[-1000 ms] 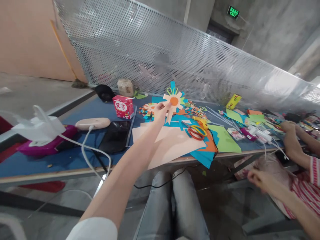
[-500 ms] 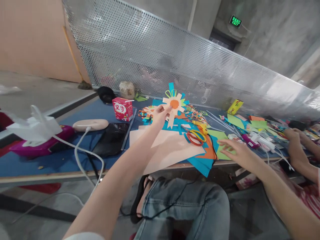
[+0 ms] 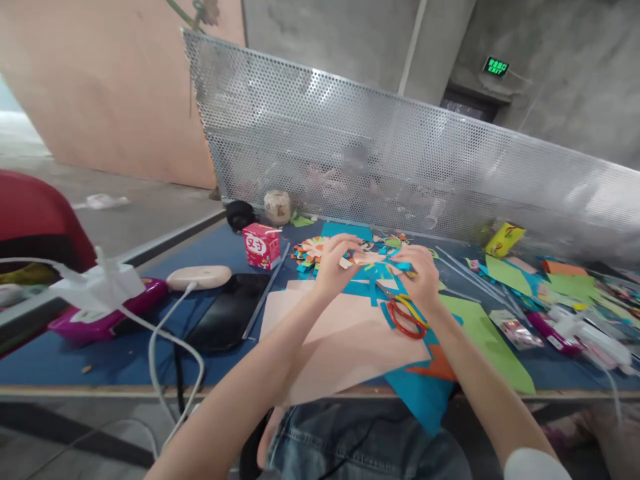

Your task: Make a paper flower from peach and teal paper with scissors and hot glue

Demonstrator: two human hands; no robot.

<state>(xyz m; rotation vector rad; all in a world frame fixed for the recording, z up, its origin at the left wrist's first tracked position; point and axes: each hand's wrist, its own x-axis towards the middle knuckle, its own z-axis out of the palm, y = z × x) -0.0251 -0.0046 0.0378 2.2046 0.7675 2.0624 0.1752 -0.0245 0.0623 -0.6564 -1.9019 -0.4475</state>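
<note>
A paper flower [image 3: 371, 258] with peach and blue strips is held nearly edge-on above the table, so its front hardly shows. My left hand [image 3: 339, 263] pinches its left side. On the other side, the fingers of my right hand [image 3: 419, 270] are closed at the blue strips. Just below my right hand lie scissors [image 3: 406, 320] with red and yellow handles, on top of paper sheets. A large peach sheet [image 3: 335, 333] spreads under my forearms, with blue paper [image 3: 417, 397] and orange paper [image 3: 437, 367] beneath it.
A pink drink box [image 3: 261, 247], a black phone [image 3: 227, 310] and a white cable [image 3: 155, 333] lie to the left. Green paper [image 3: 487, 340] and a yellow packet [image 3: 505, 239] are on the right. A perforated metal screen [image 3: 320, 140] stands behind the table.
My right hand has come in from the right and closed on the flower. My left hand has lowered it, and it has tipped from facing me to nearly edge-on. The view has shifted.
</note>
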